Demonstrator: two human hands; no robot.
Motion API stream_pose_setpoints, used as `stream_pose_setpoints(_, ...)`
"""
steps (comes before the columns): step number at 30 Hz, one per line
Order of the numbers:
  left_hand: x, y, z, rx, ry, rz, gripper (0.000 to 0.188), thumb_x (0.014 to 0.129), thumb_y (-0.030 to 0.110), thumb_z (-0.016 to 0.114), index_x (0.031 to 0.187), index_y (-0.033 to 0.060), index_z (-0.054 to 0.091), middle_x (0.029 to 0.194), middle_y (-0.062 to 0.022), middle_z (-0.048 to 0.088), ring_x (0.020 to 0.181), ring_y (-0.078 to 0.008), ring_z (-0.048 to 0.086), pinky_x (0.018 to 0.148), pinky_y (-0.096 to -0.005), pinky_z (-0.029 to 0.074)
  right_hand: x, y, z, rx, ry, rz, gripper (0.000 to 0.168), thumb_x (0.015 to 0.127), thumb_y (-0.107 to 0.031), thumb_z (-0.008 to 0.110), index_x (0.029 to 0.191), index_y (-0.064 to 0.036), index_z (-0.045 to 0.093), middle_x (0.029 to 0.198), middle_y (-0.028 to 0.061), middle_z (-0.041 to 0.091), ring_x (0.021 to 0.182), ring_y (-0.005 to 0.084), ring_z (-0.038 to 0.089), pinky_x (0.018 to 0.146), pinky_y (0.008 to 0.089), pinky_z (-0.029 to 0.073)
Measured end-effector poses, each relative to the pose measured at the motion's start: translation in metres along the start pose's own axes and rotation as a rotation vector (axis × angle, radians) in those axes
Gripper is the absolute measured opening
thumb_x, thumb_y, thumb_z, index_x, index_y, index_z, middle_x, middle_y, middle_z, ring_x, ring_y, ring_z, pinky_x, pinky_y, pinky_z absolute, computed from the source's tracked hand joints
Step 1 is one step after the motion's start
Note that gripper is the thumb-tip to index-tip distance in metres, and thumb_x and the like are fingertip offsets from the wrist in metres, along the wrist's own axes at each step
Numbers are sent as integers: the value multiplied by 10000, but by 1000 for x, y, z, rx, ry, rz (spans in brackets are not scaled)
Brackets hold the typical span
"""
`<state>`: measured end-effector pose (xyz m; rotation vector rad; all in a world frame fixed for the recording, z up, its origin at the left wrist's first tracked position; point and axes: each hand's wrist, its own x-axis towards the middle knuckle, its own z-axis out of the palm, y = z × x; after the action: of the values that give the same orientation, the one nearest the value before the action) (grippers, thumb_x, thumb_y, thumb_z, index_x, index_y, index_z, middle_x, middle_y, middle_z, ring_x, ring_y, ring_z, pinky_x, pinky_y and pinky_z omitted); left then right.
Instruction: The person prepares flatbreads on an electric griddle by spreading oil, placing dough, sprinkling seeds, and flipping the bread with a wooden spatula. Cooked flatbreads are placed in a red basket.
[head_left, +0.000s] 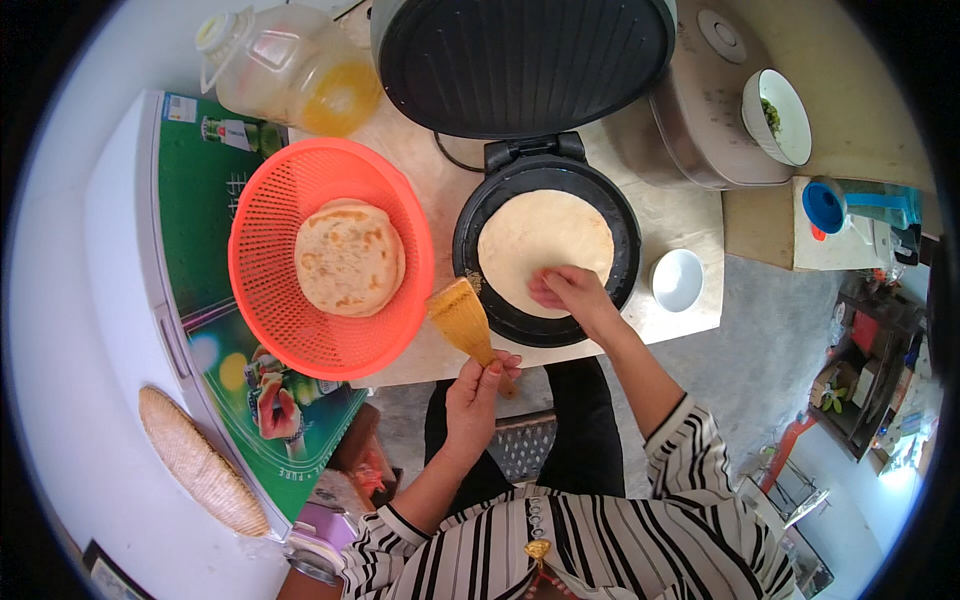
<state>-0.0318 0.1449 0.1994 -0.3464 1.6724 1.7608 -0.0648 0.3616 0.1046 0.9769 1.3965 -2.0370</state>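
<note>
My left hand (474, 391) grips the handle of a wooden spatula (459, 319), its flat blade just off the front left rim of an electric griddle (622, 296). On the griddle's black plate lies a round, pale flatbread (546, 236). Over the bread's lower edge is my right hand (576, 295), fingers curled and slightly blurred; whether they touch the dough I cannot tell. The griddle's ridged lid (525, 64) stands raised behind. Left of it, browned flatbreads (349, 259) lie stacked in an orange plastic basket (259, 315).
A small white bowl (677, 280) sits right of the griddle. Behind stand an oil jug (300, 71) and a rice cooker (701, 112) bearing a bowl of chopped greens (784, 120). The basket overlaps a green-topped freezer (199, 262). The table's front edge (420, 375) runs before my knees.
</note>
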Motion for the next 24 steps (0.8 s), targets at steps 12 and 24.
stream_pose_setpoints(12,1,8,7,-21,18,-2,247,1046,179,467,1143,-23,574,1060,-118,677,934,-173,640,874,-309,498,-16,3,-28,-312,117,-105,275,990,-166,506,1085,44,656,955,83,695,828,147,673,786,272,550)
stream_pose_setpoints(24,8,9,28,-21,-12,36,245,1045,185,478,1140,-19,575,1050,-105,667,950,-172,638,893,-306,498,-35,17,-178,-1180,778,-596,170,795,-16,656,954,-42,710,872,186,684,786,364,670,739,426,540)
